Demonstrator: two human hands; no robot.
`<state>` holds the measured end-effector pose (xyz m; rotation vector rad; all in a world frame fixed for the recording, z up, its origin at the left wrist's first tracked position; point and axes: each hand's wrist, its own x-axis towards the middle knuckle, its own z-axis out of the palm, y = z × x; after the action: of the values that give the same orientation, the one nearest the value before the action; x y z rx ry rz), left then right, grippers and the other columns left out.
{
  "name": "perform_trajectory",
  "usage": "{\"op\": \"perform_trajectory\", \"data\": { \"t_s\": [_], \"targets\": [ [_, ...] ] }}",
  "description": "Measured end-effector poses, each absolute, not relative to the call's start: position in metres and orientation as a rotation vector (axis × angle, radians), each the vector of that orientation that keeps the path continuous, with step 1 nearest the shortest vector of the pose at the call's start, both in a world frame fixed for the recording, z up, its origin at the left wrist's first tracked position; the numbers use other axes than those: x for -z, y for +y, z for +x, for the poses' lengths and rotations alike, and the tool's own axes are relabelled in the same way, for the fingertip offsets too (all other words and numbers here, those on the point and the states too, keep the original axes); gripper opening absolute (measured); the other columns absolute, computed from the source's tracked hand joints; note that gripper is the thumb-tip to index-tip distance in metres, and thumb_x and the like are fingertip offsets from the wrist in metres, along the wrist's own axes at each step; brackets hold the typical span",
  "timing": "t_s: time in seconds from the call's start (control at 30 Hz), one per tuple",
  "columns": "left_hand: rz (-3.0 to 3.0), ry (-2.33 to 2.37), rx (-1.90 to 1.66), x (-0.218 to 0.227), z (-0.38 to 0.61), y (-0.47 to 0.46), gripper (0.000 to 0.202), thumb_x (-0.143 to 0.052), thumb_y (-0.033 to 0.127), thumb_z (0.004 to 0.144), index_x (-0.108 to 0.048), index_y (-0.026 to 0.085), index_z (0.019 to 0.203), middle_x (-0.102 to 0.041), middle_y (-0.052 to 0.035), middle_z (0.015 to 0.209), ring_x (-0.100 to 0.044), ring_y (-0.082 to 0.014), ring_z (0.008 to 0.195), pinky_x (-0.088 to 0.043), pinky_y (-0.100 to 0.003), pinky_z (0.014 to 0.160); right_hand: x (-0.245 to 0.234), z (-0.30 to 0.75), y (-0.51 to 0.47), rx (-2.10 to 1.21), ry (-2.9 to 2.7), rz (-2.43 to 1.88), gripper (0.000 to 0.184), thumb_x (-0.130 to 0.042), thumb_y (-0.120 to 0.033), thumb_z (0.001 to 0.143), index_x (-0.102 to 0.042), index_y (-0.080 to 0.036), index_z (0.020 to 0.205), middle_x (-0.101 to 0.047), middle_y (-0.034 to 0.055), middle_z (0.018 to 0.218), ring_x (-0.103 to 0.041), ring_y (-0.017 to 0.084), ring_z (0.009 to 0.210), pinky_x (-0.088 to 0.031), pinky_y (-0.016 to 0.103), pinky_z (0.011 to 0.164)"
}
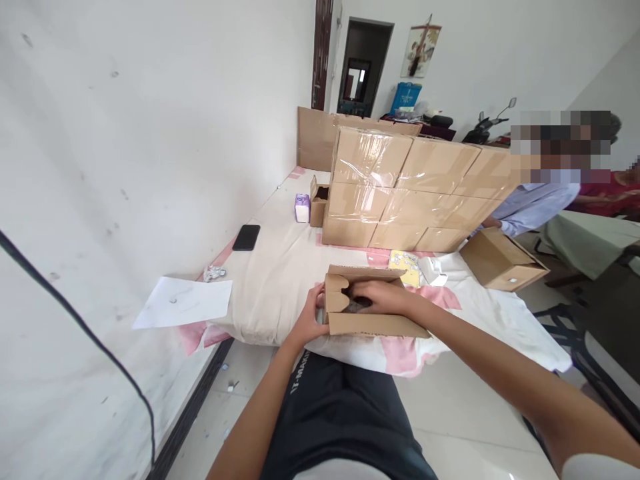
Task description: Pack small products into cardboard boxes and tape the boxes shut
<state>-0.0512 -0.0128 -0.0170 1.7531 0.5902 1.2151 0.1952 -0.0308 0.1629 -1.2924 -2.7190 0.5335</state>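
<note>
1 open carton [336, 303] sits near the near edge of the cloth-covered bench [270, 283]. Judged light and stiff, flaps [375, 325] pliable; best held by end walls. Left hand [309, 315] clasps its left end, fingers and thumb apart. Right hand [383, 297] reaches inside; grip cannot be told.

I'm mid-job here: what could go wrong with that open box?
The open box sits close to the front edge of the cloth-covered table, so a pull toward the body might tip it off.

The right hand reaches inside between raised flaps, which could snag it on the way out.
</note>
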Motion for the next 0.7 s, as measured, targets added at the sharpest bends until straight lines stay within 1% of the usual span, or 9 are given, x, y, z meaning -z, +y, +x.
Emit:
{"op": "perform_trajectory", "data": {
  "t_s": [0.07, 0.13, 0.2, 0.3, 0.4, 0.5, 0.57, 0.63, 0.7],
  "targets": [
    [1.749, 0.590, -1.210, 0.017, -0.052, -0.013, 0.115, -0.092, 0.040, 0.067, -0.026, 0.030, 0.161, -0.034, -0.0164, 0.162, -0.031, -0.0398, 0.153, -0.026, -0.058, 0.126, -0.172, 0.195, -0.035, -0.431, -2.714, -1.285, 0.027, -0.060, -0.041, 0.100, -0.076, -0.022, 0.110, -0.077, 0.0072, 0.112, -0.070, 0.025, 0.098, -0.051, 0.034, 0.083],
    [1.749, 0.590, -1.203, 0.017, -0.052, -0.013, 0.114, -0.091, 0.044, 0.068, -0.027, 0.029, 0.161, -0.034, -0.0171, 0.162, -0.031, -0.0400, 0.153, -0.027, -0.057, 0.126, -0.179, 0.199, -0.041, -0.284, -2.720, -1.356, 0.036, -0.050, -0.043, 0.106, -0.076, -0.020, 0.099, -0.078, 0.0080, 0.098, -0.069, 0.023, 0.086, -0.046, 0.034, 0.075],
    [1.753, 0.593, -1.196, 0.016, -0.052, -0.014, 0.114, -0.090, 0.049, 0.069, -0.027, 0.028, 0.161, -0.033, -0.0177, 0.163, -0.031, -0.0403, 0.153, -0.029, -0.057, 0.125, -0.180, 0.206, -0.048, -0.181, -2.766, -1.401, 0.041, -0.047, -0.043, 0.107, -0.074, -0.020, 0.087, -0.076, 0.0076, 0.084, -0.065, 0.022, 0.073, -0.040, 0.033, 0.068],
    [1.764, 0.592, -1.170, 0.015, -0.051, -0.015, 0.111, -0.087, 0.054, 0.073, -0.026, 0.026, 0.161, -0.035, -0.0185, 0.162, -0.037, -0.0399, 0.150, -0.034, -0.056, 0.122, -0.173, 0.219, -0.057, -0.075, -2.869, -1.280, 0.042, -0.045, -0.038, 0.108, -0.071, -0.020, 0.080, -0.073, 0.0063, 0.076, -0.059, 0.020, 0.065, -0.036, 0.034, 0.065],
    [1.778, 0.593, -1.147, 0.016, -0.050, -0.017, 0.109, -0.085, 0.055, 0.075, -0.026, 0.026, 0.161, -0.036, -0.0185, 0.161, -0.042, -0.0391, 0.147, -0.035, -0.056, 0.122, -0.167, 0.230, -0.062, 0.025, -2.804, -1.087, 0.042, -0.043, -0.037, 0.108, -0.067, -0.020, 0.078, -0.068, 0.0056, 0.074, -0.057, 0.019, 0.068, -0.038, 0.034, 0.068],
    [1.787, 0.622, -1.140, 0.017, -0.050, -0.019, 0.110, -0.085, 0.054, 0.076, -0.022, 0.026, 0.162, -0.033, -0.0193, 0.164, -0.037, -0.0396, 0.151, -0.030, -0.058, 0.124, -0.163, 0.240, -0.068, 0.040, -2.454, -0.974, 0.042, -0.042, -0.036, 0.108, -0.064, -0.021, 0.076, -0.064, 0.0054, 0.073, -0.056, 0.019, 0.069, -0.042, 0.034, 0.068],
    [1.794, 0.647, -1.142, 0.017, -0.050, -0.022, 0.112, -0.083, 0.054, 0.078, -0.017, 0.026, 0.164, -0.029, -0.0203, 0.167, -0.033, -0.0394, 0.153, -0.027, -0.059, 0.125, -0.158, 0.244, -0.075, 0.002, -2.163, -0.958, 0.038, -0.045, -0.036, 0.107, -0.065, -0.022, 0.078, -0.065, 0.0057, 0.075, -0.059, 0.019, 0.070, -0.045, 0.034, 0.068],
    [1.811, 0.660, -1.152, 0.014, -0.050, -0.025, 0.112, -0.081, 0.055, 0.080, -0.014, 0.027, 0.165, -0.026, -0.0207, 0.168, -0.033, -0.0386, 0.154, -0.029, -0.059, 0.125, -0.149, 0.247, -0.084, -0.086, -1.864, -0.969, 0.034, -0.049, -0.039, 0.106, -0.069, -0.023, 0.084, -0.071, 0.0063, 0.082, -0.065, 0.021, 0.076, -0.050, 0.036, 0.073],
    [1.839, 0.658, -1.181, 0.007, -0.049, -0.028, 0.108, -0.079, 0.058, 0.081, -0.018, 0.028, 0.165, -0.025, -0.0196, 0.170, -0.031, -0.0381, 0.156, -0.030, -0.058, 0.125, -0.134, 0.249, -0.092, -0.201, -1.568, -0.966, 0.035, -0.050, -0.043, 0.105, -0.071, -0.023, 0.086, -0.074, 0.0064, 0.085, -0.070, 0.024, 0.083, -0.054, 0.040, 0.080]
  ]
}}
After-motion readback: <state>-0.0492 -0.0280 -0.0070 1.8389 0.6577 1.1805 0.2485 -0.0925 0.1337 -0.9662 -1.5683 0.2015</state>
